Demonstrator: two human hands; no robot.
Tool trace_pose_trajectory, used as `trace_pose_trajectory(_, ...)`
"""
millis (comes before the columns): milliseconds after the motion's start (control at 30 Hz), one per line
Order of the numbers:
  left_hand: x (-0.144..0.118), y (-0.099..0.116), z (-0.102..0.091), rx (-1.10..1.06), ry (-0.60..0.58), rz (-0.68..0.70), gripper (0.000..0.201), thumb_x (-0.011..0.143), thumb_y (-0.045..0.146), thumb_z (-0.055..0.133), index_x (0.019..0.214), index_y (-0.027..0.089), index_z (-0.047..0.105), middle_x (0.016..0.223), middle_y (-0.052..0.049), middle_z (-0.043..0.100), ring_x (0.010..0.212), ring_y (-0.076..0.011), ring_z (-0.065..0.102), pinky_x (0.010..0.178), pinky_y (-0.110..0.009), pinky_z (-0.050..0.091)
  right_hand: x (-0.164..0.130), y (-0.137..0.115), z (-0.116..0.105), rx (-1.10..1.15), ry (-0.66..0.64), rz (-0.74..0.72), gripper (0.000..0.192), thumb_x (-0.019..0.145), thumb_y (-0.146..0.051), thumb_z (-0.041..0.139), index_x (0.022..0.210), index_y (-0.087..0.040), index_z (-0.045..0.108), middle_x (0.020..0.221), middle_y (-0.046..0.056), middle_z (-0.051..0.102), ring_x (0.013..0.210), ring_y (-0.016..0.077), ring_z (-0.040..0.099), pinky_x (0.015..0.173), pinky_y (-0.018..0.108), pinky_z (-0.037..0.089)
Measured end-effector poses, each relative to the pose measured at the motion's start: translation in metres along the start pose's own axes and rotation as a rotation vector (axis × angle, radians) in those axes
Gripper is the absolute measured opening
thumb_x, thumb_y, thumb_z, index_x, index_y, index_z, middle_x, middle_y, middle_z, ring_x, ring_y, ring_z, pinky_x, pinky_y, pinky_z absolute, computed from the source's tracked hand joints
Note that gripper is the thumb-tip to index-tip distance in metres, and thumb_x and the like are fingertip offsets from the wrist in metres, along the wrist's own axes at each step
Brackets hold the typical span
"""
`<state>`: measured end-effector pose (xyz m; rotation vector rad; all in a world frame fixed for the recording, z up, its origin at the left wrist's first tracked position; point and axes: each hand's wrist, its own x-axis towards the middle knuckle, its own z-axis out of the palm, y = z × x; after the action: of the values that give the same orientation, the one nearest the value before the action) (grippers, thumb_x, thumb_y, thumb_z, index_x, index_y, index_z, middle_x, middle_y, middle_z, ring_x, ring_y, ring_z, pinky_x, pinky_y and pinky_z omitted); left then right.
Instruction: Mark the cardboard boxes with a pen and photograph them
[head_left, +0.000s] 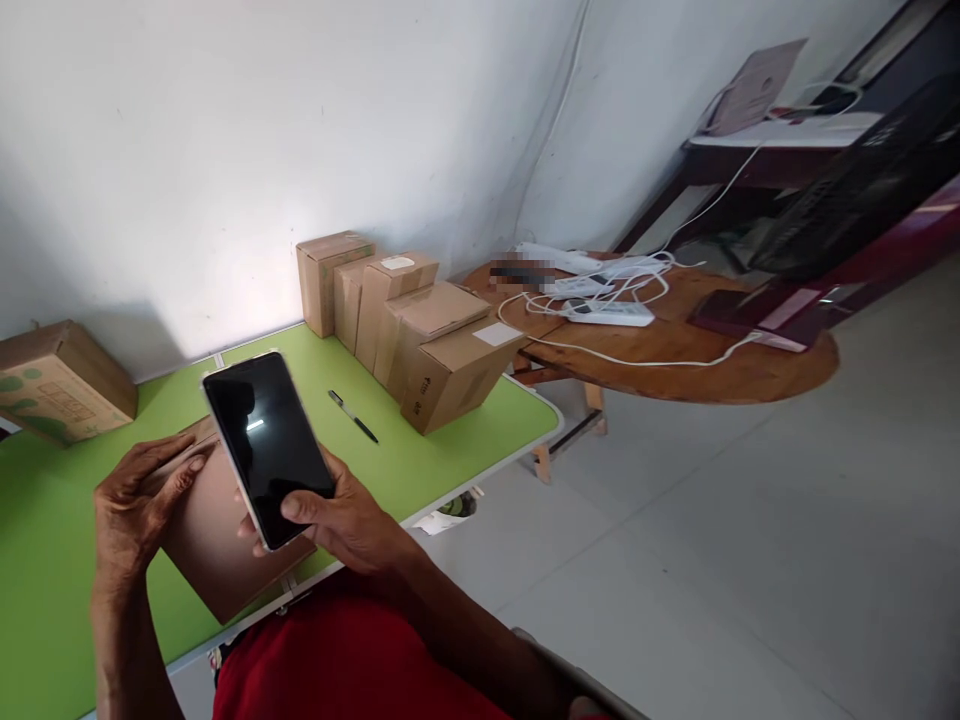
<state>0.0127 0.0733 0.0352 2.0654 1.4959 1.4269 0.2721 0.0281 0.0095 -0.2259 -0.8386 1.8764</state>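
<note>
A smartphone with a dark screen and a clear edge is in my right hand. The thumb lies across its lower right screen and the fingers wrap behind it. Below the phone, a cardboard box rests on the green table near its front edge. My left hand grips the box's left side, thumb on top and fingers along the far edge. The phone covers part of the box. A black pen lies on the table to the right of the phone.
Several closed cardboard boxes stand in a row toward the table's back right. Another printed box sits back left against the wall. A round wooden table bears white power strips and tangled cables. A dark fan stands at the right.
</note>
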Motion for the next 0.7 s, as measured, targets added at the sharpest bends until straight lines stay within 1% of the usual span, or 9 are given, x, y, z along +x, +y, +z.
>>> trace_pose_trajectory(67,0.000,0.001,0.000,-0.014,0.005,0.034,0.030,0.091,0.056,0.091,0.108,0.031,0.093,0.117,-0.006,0.090,0.112,-0.0301,0.083,0.106,-0.045,0.066,0.005,0.007,0.007,0.006,-0.020,0.014,0.069,0.078,-0.051,0.108,0.128,-0.026,0.066,0.104,0.001,0.084,0.082,0.0245,0.086,0.072,0.037,0.071)
trace_pose_trajectory(133,0.000,0.000,0.000,-0.021,0.010,0.054,0.029,0.092,0.055,0.090,0.107,0.031,0.093,0.116,-0.006,0.090,0.108,-0.0301,0.084,0.103,-0.045,0.068,0.006,0.013,0.009,-0.006,-0.012,0.049,0.070,0.076,-0.051,0.109,0.127,-0.026,0.066,0.104,0.001,0.084,0.083,0.0242,0.086,0.073,0.036,0.070)
trace_pose_trajectory(267,0.001,-0.003,0.000,-0.006,0.009,0.060,0.028,0.092,0.054,0.089,0.108,0.032,0.093,0.117,-0.005,0.090,0.108,-0.0298,0.084,0.102,-0.045,0.068,0.003,0.019,0.002,-0.028,0.018,0.108,0.074,0.073,-0.051,0.110,0.128,-0.027,0.066,0.107,0.002,0.083,0.083,0.0240,0.086,0.075,0.036,0.070)
trace_pose_trajectory(400,0.001,-0.003,0.000,0.001,0.000,0.058,0.031,0.092,0.058,0.090,0.110,0.033,0.093,0.117,-0.005,0.090,0.109,-0.0295,0.084,0.103,-0.045,0.068,0.002,0.020,-0.003,-0.033,0.024,0.104,0.081,0.071,-0.052,0.110,0.135,-0.027,0.066,0.114,0.003,0.083,0.083,0.0234,0.086,0.077,0.037,0.070)
trace_pose_trajectory(500,-0.001,-0.002,0.000,-0.009,0.007,0.046,0.032,0.091,0.059,0.091,0.110,0.033,0.093,0.118,-0.005,0.090,0.111,-0.0291,0.084,0.104,-0.044,0.067,0.002,0.021,-0.006,-0.052,0.029,0.092,0.081,0.074,-0.055,0.109,0.138,-0.026,0.067,0.112,0.003,0.083,0.083,0.0232,0.085,0.077,0.037,0.071)
trace_pose_trajectory(600,-0.003,-0.001,0.000,-0.007,0.009,0.010,0.032,0.091,0.056,0.093,0.112,0.033,0.092,0.120,-0.005,0.090,0.114,-0.0292,0.083,0.107,-0.045,0.066,-0.002,0.021,-0.016,-0.085,0.071,0.056,0.078,0.077,-0.058,0.107,0.137,-0.025,0.068,0.107,0.003,0.083,0.083,0.0248,0.085,0.075,0.038,0.071)
trace_pose_trajectory(700,-0.004,-0.001,0.000,-0.003,0.009,-0.004,0.032,0.089,0.055,0.094,0.112,0.033,0.092,0.119,-0.004,0.090,0.113,-0.0287,0.083,0.106,-0.044,0.066,-0.005,0.021,-0.035,-0.116,0.185,-0.014,0.073,0.078,-0.061,0.105,0.130,-0.024,0.070,0.105,0.005,0.083,0.079,0.0252,0.084,0.069,0.037,0.070)
